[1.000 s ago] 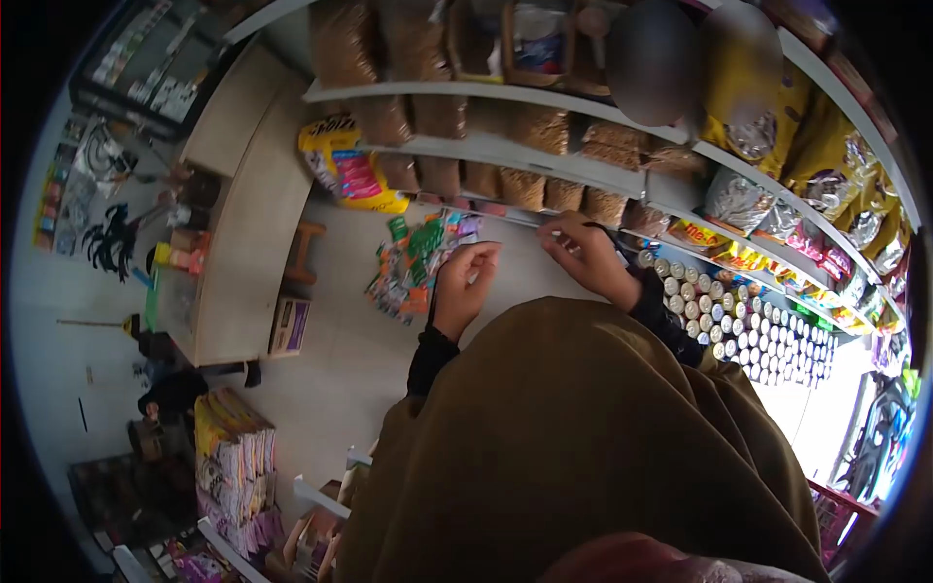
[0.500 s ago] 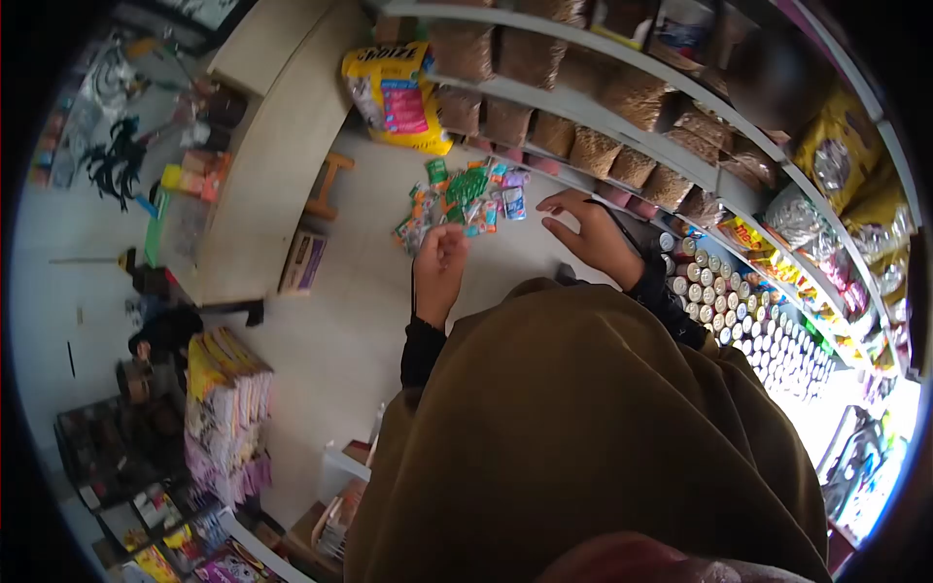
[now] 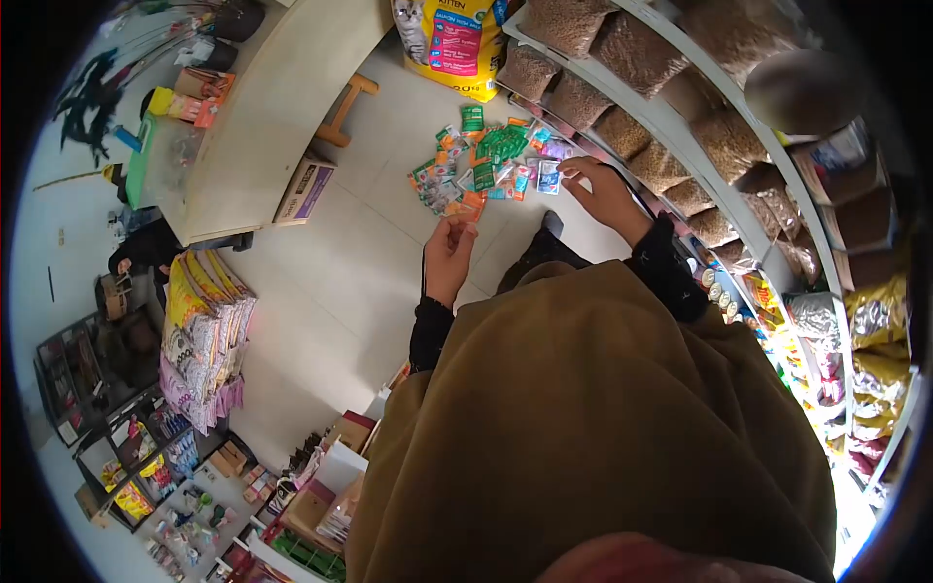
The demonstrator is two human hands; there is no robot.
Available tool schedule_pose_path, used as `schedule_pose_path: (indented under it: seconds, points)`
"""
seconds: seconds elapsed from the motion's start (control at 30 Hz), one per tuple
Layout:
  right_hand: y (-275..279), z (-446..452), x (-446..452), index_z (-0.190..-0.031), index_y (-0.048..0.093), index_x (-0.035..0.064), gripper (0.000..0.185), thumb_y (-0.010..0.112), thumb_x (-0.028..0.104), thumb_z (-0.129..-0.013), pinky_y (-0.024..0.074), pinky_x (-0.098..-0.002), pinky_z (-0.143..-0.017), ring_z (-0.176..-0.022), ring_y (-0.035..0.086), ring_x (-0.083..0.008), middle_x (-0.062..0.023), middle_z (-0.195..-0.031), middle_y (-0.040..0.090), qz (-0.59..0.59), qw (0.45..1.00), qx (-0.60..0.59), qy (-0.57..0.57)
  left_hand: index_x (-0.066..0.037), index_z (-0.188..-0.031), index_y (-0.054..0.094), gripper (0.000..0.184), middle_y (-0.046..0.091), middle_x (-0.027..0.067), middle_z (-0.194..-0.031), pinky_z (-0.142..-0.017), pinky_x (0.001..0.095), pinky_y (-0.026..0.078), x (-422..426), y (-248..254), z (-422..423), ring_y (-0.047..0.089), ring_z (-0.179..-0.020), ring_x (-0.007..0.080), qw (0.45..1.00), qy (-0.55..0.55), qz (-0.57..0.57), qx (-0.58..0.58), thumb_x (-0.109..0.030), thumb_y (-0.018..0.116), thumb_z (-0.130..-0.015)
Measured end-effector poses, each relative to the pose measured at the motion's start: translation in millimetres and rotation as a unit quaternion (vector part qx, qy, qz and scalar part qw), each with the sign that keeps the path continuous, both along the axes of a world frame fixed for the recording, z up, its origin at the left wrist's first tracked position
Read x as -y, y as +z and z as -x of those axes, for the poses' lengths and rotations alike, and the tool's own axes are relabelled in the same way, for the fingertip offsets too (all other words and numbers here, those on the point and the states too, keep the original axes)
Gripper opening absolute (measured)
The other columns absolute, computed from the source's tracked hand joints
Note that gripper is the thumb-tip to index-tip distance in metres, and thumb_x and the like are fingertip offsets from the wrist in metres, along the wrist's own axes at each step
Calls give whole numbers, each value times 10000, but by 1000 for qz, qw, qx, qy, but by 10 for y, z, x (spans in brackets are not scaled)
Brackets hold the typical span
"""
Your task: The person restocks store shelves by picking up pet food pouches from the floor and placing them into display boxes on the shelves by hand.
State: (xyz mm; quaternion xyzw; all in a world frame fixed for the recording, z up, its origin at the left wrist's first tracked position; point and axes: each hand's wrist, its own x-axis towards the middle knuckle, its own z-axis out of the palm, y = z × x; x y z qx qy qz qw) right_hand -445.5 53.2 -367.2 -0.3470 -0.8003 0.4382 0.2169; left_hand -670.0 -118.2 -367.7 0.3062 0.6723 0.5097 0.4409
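Observation:
Many small packets and sachets (image 3: 437, 183) in green, orange and white lie heaped on the tiled floor before me. A cluster of green packets (image 3: 502, 144) sits on top. My left hand (image 3: 449, 260) hovers at the near side of the heap, fingers curled in with thumb and index together; whether something small is between them I cannot make out. On the right, my right hand (image 3: 604, 202) reaches over with thumb and index apart, holding nothing visible. Its fingertips are close to a blue and white packet (image 3: 549, 177); contact is unclear.
Shelves of clear bags of brown pellets (image 3: 637, 53) rise at my right. A yellow kitten food sack (image 3: 457, 49) stands beyond the heap. To the left are a pale counter (image 3: 282, 107), a small wooden stool (image 3: 347, 112), a purple-sided box (image 3: 306, 189) and stacked sacks (image 3: 204, 330).
My view has shifted, moving the sack and heap up and right in the picture. My foot now shows near the heap. The right hand has come closer to the blue and white packet.

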Motion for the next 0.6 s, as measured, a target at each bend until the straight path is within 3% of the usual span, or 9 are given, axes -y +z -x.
schedule_pose_path:
  seconds: [0.13, 0.33, 0.43, 0.6]
  points:
    - [-622, 150, -483, -1042, 577, 47, 251, 588, 138, -808, 466, -359, -738, -813, 592, -282, -150, -908, 595, 42, 996, 80, 22, -1, -1056, 550, 187, 598, 36, -874, -743, 224, 456, -385, -501, 191, 576, -804, 96, 998, -28, 58, -6, -95, 534, -895]
    - [-1635, 340, -670, -1014, 585, 49, 256, 605, 166, -788, 477, -363, -723, -782, 601, -275, -134, -868, 614, 145, 973, 174, 39, -12, -1029, 562, 166, 606, 41, -826, -702, 227, 466, -869, -1448, 254, 591, -763, 106, 994, -55, 92, -1, -94, 537, -886]
    - [-2016, 472, -570, -1043, 581, 67, 259, 620, 159, -805, 490, -334, -683, -732, 615, -218, -105, -842, 631, 170, 957, 231, 38, -17, -999, 570, 146, 617, 54, -813, -681, 235, 474, -926, -1982, 232, 605, -747, 122, 993, -93, 75, 12, -94, 542, -879]
    - [-2794, 569, -399, -1059, 580, 60, 270, 616, 171, -815, 492, -316, -658, -723, 618, -182, -75, -835, 643, 292, 934, 203, -41, -19, -938, 579, 120, 615, 84, -815, -663, 271, 487, -1109, -2904, 184, 616, -748, 163, 982, -152, 110, -35, -81, 571, -836]
